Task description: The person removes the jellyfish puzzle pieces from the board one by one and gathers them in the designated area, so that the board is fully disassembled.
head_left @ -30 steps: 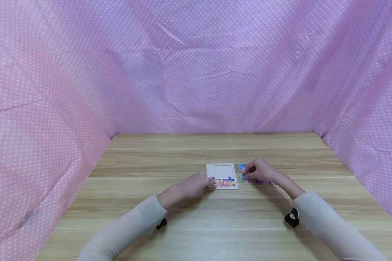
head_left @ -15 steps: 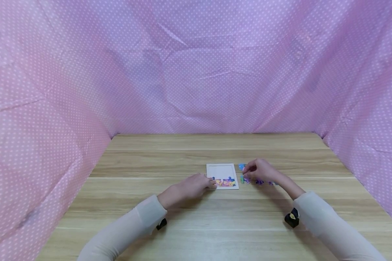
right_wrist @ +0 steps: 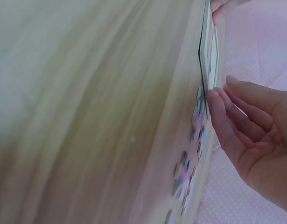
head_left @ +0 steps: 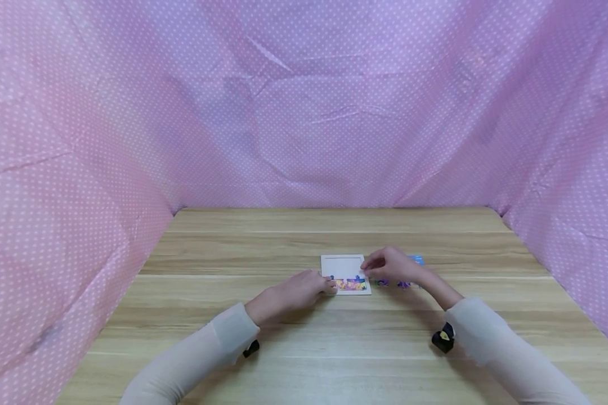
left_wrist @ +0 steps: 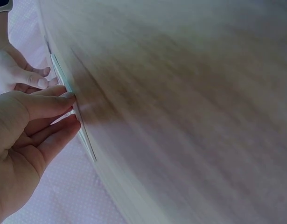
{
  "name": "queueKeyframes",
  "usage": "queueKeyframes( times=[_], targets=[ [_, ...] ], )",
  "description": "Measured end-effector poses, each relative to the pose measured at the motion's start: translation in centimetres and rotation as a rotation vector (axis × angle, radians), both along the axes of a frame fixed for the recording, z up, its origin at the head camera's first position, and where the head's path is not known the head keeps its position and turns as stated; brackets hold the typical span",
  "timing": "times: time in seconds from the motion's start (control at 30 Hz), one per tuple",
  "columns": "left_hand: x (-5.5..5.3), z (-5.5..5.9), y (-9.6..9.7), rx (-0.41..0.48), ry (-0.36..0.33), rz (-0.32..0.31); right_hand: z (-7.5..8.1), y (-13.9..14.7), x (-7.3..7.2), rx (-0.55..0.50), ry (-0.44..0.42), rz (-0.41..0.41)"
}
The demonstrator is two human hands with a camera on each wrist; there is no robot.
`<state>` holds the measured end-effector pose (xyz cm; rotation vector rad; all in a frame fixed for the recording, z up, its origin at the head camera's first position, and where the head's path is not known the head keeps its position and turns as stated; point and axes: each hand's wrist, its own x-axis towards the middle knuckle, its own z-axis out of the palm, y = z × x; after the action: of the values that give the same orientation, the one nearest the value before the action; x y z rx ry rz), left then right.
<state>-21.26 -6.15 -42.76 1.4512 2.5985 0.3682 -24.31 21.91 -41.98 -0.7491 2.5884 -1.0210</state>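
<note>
The left hand (head_left: 304,287) pinches the tray (head_left: 342,266), probably light and stiff, sensibly by its eight-o'clock rim; right hand (head_left: 392,264), fingers bent, nears three o'clock, grasp unclear to me

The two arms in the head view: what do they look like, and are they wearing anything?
They are a person's arms. The left sleeve and right sleeve are long, plain and pale cream, each ending in a broad cuff. The left hand and right hand wear no gloves. Near each cuff shows a small black object; the right one has a yellowish patch.
</note>
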Motion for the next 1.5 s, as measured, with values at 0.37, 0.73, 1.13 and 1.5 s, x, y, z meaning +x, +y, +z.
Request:
queueKeyframes(
  times=[0.37,0.73,1.13,1.5],
  targets=[
    [0.2,0.0,0.0,0.021,-0.01,-0.005,0.1,-1.3,-0.3,-0.008,-0.057,0.056],
    [0.4,0.0,0.2,0.013,-0.016,0.003,0.2,-2.3,-0.2,0.053,-0.065,0.128],
    [0.3,0.0,0.5,0.028,0.015,-0.007,-0.7,-3.0,-0.5,0.095,-0.018,0.148],
    [0.3,0.2,1.8,-0.079,0.125,-0.04,-0.5,-3.1,-0.4,0.092,-0.038,0.141]
  ],
)
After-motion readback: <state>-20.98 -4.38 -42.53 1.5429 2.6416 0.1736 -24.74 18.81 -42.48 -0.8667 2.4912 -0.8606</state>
